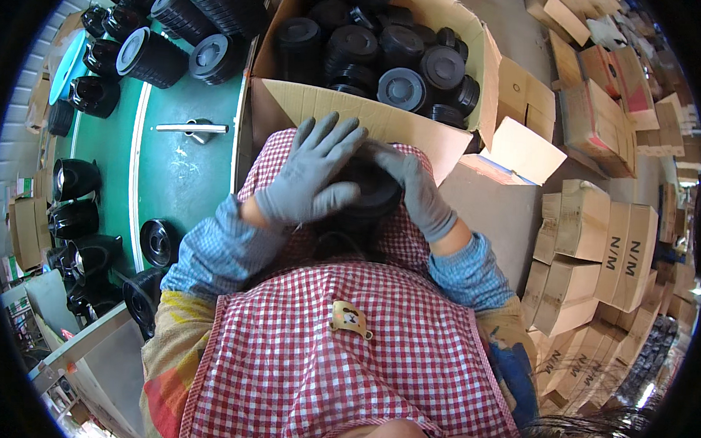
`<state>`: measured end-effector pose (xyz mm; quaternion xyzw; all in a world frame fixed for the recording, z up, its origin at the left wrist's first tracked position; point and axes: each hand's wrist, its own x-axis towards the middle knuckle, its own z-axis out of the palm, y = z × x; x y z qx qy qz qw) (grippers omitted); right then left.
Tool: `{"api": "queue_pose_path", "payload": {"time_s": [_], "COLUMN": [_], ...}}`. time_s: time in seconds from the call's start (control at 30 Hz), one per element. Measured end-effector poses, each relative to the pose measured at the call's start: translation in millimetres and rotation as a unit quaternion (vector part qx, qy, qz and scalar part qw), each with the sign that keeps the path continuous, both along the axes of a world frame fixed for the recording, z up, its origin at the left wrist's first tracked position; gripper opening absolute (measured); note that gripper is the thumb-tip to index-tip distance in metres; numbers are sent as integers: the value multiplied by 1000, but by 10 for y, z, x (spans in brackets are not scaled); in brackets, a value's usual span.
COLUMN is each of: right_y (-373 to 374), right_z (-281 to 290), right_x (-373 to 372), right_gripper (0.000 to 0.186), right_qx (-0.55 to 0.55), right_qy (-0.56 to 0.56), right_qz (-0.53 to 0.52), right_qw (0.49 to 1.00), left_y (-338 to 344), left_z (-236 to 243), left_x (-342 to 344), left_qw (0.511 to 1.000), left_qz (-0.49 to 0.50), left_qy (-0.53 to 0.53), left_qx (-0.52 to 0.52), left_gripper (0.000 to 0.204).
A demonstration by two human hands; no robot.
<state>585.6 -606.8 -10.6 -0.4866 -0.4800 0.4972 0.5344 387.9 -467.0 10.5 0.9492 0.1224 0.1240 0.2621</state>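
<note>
A black round plastic part (374, 195), perhaps several stacked together, sits on my lap between my hands; its lower portion lies in shadow. My left hand (309, 175), in a grey glove, is spread over its left side with the fingers stretched out and the thumb lying near its top. Curved round the far right rim is my right hand (419, 189), also in a grey glove, its fingertips partly blurred. Just beyond my hands stands an open cardboard box (347, 103) holding many similar black round parts (402, 89).
On the left, a green workbench (186, 167) carries a metal bar (191, 128), stacks of black parts (151, 57), glossy black kettle-like bodies (75, 180) and a loose black disc (159, 242). An open smaller carton (523, 140) and stacked cardboard boxes (589, 227) are on the right.
</note>
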Motion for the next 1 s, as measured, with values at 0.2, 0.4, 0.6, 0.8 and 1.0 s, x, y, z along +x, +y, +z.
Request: {"api": "queue_pose_path", "payload": {"time_s": [0.2, 0.4, 0.6, 0.8, 1.0], "right_y": [7, 36, -122, 20, 3], "right_z": [-62, -73, 66, -326, -202], "right_x": [-100, 131, -120, 98, 120], "right_gripper": [66, 70, 67, 40, 48], "right_qx": [65, -5, 163, 112, 74], "right_qy": [-57, 38, -253, -264, -294], "right_qz": [-13, -36, -82, -19, -51], "right_qw": [996, 999, 950, 958, 952], "left_y": [-102, -300, 35, -312, 134], "left_z": [-48, 320, -398, 75, -104], "left_x": [12, 35, -84, -183, -73], "left_qw": [1000, 999, 921, 982, 911], "left_qz": [1, -39, 22, 52, 53], "left_qy": [-22, -8, -153, -51, -138], "left_qx": [-11, 21, -357, -176, -386], "left_gripper": [102, 66, 43, 44, 27]}}
